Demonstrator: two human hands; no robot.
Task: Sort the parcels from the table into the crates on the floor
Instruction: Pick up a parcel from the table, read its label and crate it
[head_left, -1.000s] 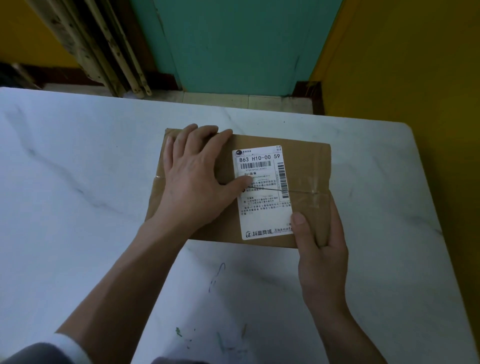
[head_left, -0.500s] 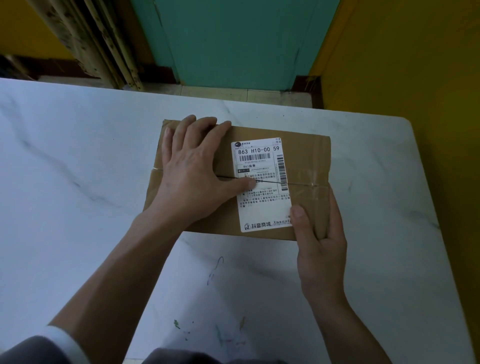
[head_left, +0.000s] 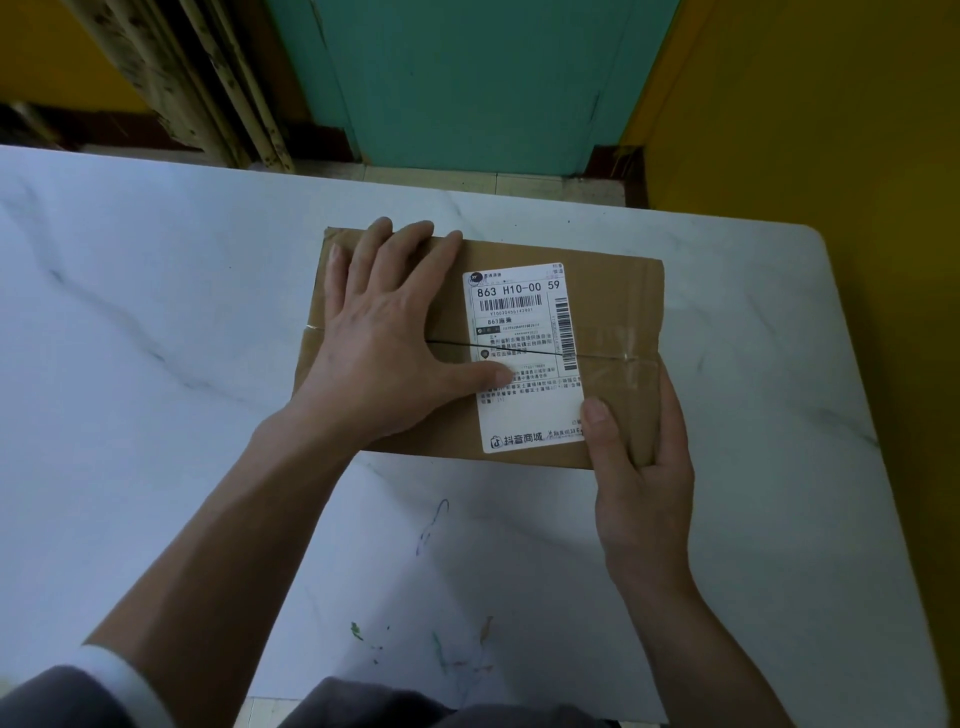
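A flat brown cardboard parcel (head_left: 615, 312) with a white shipping label (head_left: 524, 312) lies on the white marble table (head_left: 156, 415), near its far right part. My left hand (head_left: 384, 343) rests flat on the parcel's left half, fingers straight and spread, thumb touching the label. My right hand (head_left: 644, 483) grips the parcel's near right corner, thumb on top beside the label and fingers wrapped round the right edge. No crates are in view.
The table's right edge (head_left: 872, 467) runs close to a yellow wall (head_left: 831, 130). Beyond the far edge stand a teal door (head_left: 467, 78) and a worn wooden frame (head_left: 208, 93). Small paint marks (head_left: 431, 525) dot the tabletop near me.
Both hands keep the same hold on the parcel. The parcel and hands have barely shifted in view; only the camera has moved slightly.
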